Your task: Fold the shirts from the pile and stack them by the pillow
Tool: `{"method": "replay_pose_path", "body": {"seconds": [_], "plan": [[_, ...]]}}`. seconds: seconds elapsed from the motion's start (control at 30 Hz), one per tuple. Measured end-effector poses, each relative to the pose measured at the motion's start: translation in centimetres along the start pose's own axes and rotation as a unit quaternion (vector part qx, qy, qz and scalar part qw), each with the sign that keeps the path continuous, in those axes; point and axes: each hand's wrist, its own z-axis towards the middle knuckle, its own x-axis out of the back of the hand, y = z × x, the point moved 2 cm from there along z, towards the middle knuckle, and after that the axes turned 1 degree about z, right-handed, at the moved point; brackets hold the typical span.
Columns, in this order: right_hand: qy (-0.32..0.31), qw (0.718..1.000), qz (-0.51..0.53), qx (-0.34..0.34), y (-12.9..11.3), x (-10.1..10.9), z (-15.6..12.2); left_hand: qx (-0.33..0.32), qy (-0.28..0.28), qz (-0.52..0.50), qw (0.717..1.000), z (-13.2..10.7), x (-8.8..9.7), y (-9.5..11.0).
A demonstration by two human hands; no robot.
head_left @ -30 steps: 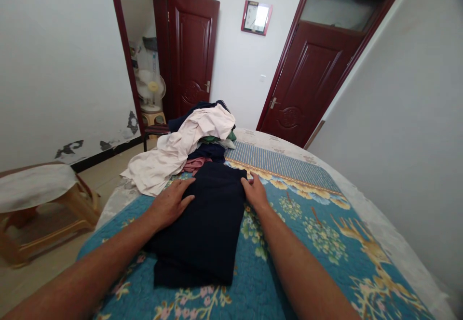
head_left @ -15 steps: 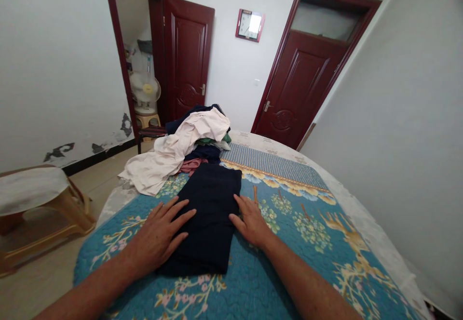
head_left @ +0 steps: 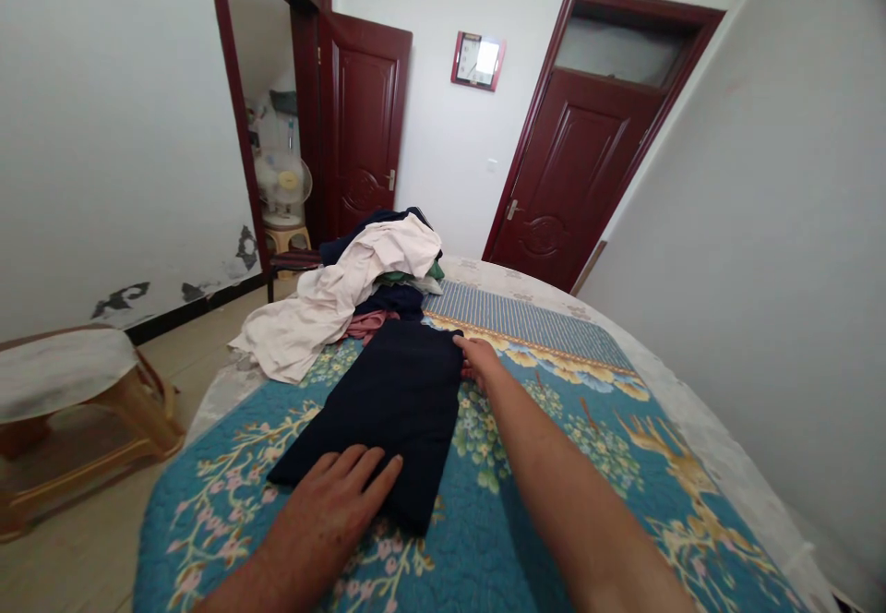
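Note:
A dark navy folded garment (head_left: 391,401) lies flat on the blue patterned cover, roughly a rectangle. Near its lower edge rests my left hand (head_left: 342,493), palm down with the fingers laid out on the cloth. My right hand (head_left: 479,361) is at the far right corner of the garment, thumb on top and fingers curled beneath, pinching the edge. Just beyond the garment, a heap of clothes holds a cream-white piece (head_left: 346,285), a dark blue piece (head_left: 394,299) and a pink one (head_left: 370,324).
The quilted blue cover (head_left: 263,539) has flowers and deer on it and lies over a pale lace cloth (head_left: 477,270) on a rounded table. A stool (head_left: 89,410) stands at the left. Two dark red doors and a wall clock (head_left: 477,60) are behind.
My right hand has moved away from me along the garment's right side to its far corner and closed there. My left hand has slid down to the near edge.

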Motion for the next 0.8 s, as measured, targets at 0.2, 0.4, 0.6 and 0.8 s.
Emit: {"method": "replay_pose_path", "body": {"seconds": [0.2, 0.4, 0.6, 0.8], "plan": [[-0.002, 0.997, 0.069, -0.030, -1.7, -1.3, 0.6, 0.033, 0.030, 0.027, 0.999, -1.0, 1.1, -2.6], [0.056, 0.989, 0.131, 0.050, -2.8, 3.3, -3.0, -0.005, 0.080, -0.004, 0.997, -0.5, 3.2, -3.7], [0.030, 0.997, 0.052, -0.038, 3.3, 11.6, -10.9, 0.051, 0.101, -0.048, 0.992, -1.1, 2.2, -4.4], [0.003, 0.999, -0.022, -0.033, 4.5, 15.2, -13.2, 0.351, 0.085, -0.212, 0.908, -3.2, 1.3, -7.3]]}}
